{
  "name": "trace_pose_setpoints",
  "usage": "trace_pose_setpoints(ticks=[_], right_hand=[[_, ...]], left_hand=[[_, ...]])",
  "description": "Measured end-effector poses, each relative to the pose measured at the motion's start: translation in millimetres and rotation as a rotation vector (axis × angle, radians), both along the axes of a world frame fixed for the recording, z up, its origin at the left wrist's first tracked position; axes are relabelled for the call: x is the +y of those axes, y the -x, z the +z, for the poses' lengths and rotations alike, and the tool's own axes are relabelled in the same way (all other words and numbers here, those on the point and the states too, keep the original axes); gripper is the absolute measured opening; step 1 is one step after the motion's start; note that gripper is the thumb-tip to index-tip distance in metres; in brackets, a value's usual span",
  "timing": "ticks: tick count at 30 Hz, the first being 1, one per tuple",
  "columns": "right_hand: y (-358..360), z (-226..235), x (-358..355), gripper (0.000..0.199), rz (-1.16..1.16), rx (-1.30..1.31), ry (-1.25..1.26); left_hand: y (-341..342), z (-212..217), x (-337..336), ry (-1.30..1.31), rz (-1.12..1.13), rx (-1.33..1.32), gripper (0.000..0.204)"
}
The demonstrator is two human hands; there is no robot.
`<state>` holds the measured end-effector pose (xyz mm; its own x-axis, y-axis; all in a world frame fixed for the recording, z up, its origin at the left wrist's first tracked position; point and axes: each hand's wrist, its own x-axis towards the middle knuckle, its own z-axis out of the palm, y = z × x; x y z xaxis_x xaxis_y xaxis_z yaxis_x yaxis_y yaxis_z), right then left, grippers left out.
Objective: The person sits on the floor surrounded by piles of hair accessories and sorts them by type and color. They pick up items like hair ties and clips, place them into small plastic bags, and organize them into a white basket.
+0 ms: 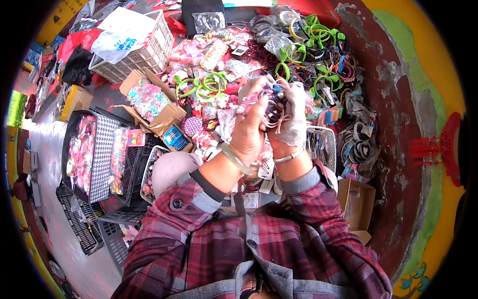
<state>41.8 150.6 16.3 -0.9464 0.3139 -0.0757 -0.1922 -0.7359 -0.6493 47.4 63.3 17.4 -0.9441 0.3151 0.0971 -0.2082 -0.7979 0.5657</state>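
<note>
Gripping one dark hair-tie bundle: two hands.

Stall table, dark top, was packed. Past the hands: green headbands, pink packets, bangles. Left of them: open carton of trinkets, white crate, black tray of pink items. Right: white basket, dark hoops.
</note>
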Motion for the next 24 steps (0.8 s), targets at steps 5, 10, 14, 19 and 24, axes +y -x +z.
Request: trace_pose_setpoints(ticks=[5, 10, 14, 19, 24], right_hand=[[2.6, -12.0, 1.6, 0.061, 0.002, 0.083, -0.822], [2.3, 5.2, -6.4, 0.034, -0.180, 0.182, -1.466], [-0.6, 0.6, -6.6, 0.020, -0.173, 0.051, -0.614], [8.3, 11.3, 14.6, 0.007, -0.278, 0.239, -1.549], [18.4, -16.7, 21.6, 0.011, -0.245, 0.051, -1.540]], left_hand=[[7.9, 23.7, -12.9, -0.084, -0.015, -0.181, 0.071], [0.0, -30.3, -6.1, 0.701, 0.323, 0.347, 0.061], [-4.9, -20.8, 11.0, 0.543, 0.240, 0.355, 0.061], [-14.5, -0.3, 8.2, 0.305, 0.115, 0.251, 0.070], [-8.6, -8.3, 8.8, 0.325, 0.186, 0.234, 0.063]])
